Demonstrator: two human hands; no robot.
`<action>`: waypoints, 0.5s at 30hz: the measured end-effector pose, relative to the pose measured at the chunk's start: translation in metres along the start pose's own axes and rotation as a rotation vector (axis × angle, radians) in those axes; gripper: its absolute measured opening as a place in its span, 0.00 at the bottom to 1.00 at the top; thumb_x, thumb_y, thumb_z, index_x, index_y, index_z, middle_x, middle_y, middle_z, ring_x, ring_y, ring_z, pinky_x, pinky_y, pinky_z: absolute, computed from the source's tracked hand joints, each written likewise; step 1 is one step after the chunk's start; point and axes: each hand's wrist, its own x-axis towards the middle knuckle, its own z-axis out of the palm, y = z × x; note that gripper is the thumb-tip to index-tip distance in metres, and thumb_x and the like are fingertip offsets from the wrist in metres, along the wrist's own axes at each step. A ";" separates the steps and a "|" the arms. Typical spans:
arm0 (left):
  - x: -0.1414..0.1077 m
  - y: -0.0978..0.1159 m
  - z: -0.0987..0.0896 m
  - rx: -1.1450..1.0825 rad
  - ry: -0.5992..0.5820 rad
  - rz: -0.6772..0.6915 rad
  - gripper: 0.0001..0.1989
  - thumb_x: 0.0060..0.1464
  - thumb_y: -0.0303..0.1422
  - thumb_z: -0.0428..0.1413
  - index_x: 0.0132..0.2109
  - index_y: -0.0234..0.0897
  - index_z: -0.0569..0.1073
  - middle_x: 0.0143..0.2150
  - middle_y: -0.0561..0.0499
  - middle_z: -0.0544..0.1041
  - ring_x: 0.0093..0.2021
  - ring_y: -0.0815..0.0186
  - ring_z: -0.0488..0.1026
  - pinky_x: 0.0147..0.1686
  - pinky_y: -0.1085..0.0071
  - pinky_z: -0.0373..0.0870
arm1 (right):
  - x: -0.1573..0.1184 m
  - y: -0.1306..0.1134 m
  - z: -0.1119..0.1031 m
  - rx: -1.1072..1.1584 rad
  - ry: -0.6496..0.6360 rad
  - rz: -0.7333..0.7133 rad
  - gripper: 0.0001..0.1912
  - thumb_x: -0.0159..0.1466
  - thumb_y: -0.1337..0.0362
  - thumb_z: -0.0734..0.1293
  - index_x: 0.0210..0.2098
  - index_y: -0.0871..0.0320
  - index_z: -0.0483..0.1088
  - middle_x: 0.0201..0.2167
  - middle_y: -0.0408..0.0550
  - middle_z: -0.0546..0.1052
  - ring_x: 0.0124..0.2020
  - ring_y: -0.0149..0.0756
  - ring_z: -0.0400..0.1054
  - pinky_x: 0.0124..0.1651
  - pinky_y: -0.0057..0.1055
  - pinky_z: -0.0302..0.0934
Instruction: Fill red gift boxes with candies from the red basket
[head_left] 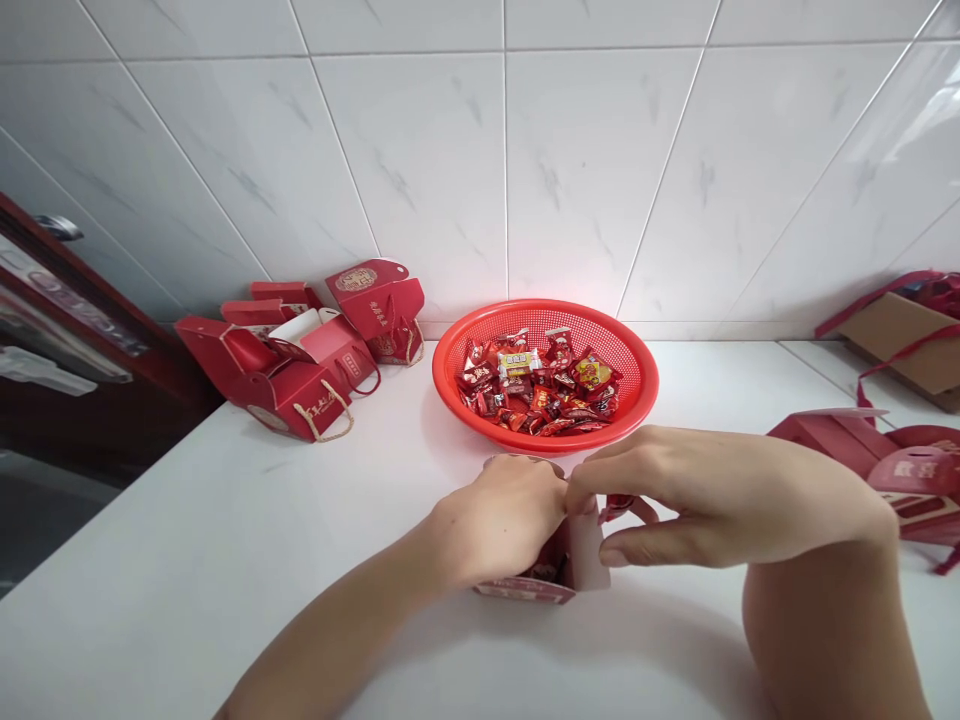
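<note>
I count my two hands point(499, 525), one basket point(646, 385), one carton point(900, 345), at least five boxes point(591, 555), many candies point(592, 374).

Over to the right edge of the counter point(360, 520): reads apparently 歡喜, in pale characters on the pinkish-red box point(919, 484). Swinging to the left edge: shows gold vertical characters on the rear red box point(388, 312), beside a round gold emblem point(357, 278), too fine to make out. Likewise on the front red box point(292, 400). Near the back edge: carries tiny, unreadable print on the yellow wrapper point(519, 362). Further forward: bears pale lettering on the open box point(525, 590), illegible.
</note>
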 end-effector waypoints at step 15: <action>-0.002 -0.003 -0.002 0.239 -0.179 0.222 0.08 0.50 0.19 0.58 0.31 0.37 0.75 0.35 0.46 0.82 0.41 0.54 0.77 0.26 0.65 0.59 | 0.003 0.000 -0.003 0.001 0.000 -0.026 0.05 0.70 0.67 0.65 0.40 0.60 0.73 0.33 0.46 0.77 0.29 0.29 0.66 0.32 0.27 0.58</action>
